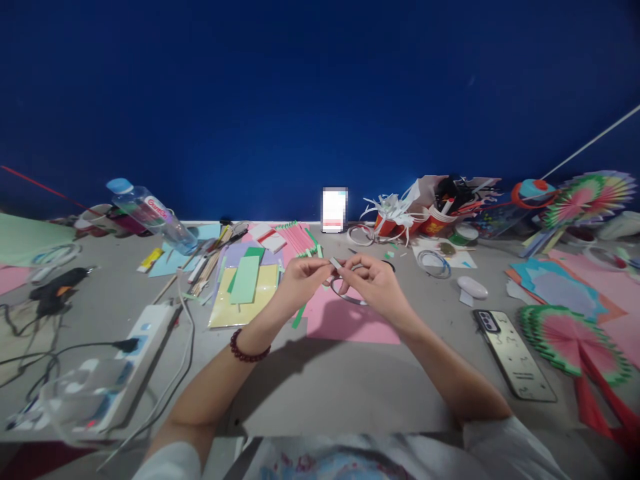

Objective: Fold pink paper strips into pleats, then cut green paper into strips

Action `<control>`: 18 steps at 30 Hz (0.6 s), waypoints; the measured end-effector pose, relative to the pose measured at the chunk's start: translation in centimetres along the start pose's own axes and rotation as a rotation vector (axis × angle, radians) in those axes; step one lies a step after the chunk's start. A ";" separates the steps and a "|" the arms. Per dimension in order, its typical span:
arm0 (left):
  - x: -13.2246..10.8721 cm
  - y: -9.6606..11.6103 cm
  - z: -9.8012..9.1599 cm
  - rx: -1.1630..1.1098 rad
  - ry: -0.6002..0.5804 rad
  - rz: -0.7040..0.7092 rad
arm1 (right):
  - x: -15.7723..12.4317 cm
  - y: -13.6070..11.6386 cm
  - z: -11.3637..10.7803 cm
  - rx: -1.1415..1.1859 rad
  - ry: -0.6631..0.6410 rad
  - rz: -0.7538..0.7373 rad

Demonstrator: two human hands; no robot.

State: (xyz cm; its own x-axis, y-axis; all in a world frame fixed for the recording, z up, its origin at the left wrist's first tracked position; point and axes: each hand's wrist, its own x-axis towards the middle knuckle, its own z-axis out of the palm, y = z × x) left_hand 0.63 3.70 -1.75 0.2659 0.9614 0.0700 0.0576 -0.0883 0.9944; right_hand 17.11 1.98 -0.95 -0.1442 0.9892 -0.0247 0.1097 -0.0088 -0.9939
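Both hands meet over a pink paper sheet [357,327] in the middle of the table. Between the fingertips is a small pale greenish-grey strip [336,264]. My left hand [305,277] is closed, pinching the strip's near side with thumb and forefinger. My right hand [375,283] is closed around its other end. Under the right hand, a ring-shaped thing [353,301], perhaps a tape roll, lies partly hidden. A green paper strip [299,316] lies at the sheet's left edge. Left of my hands, light green paper pieces [246,280] rest on a yellow packet [265,312].
A power strip [143,367] with cables, a glue gun [57,290] and a bottle [160,217] occupy the left. Pink folded paper [297,239] and a lit phone [334,210] stand behind. On the right are a phone [515,357], paper fans [575,347] and a cup of tools [440,220].
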 end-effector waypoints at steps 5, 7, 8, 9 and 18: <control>0.0 0.1 0.1 -0.010 0.000 -0.005 | 0.0 -0.1 0.0 0.012 0.000 -0.013; -0.1 0.2 0.1 -0.016 -0.001 -0.008 | -0.1 -0.1 0.0 0.011 -0.005 -0.021; -0.1 0.2 0.1 -0.018 -0.005 -0.009 | -0.1 -0.2 0.0 0.007 -0.006 -0.025; -0.1 0.3 0.1 -0.020 -0.009 -0.009 | -0.1 -0.2 0.0 0.001 -0.006 -0.030; -0.2 0.6 0.0 -0.017 -0.033 -0.008 | 0.0 -0.1 0.0 -0.006 -0.001 -0.046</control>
State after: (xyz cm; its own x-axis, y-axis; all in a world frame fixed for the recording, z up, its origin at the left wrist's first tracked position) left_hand 0.66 3.49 -1.18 0.2974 0.9529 0.0596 0.0434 -0.0758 0.9962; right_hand 17.09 1.94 -0.86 -0.1502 0.9884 0.0206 0.1086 0.0372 -0.9934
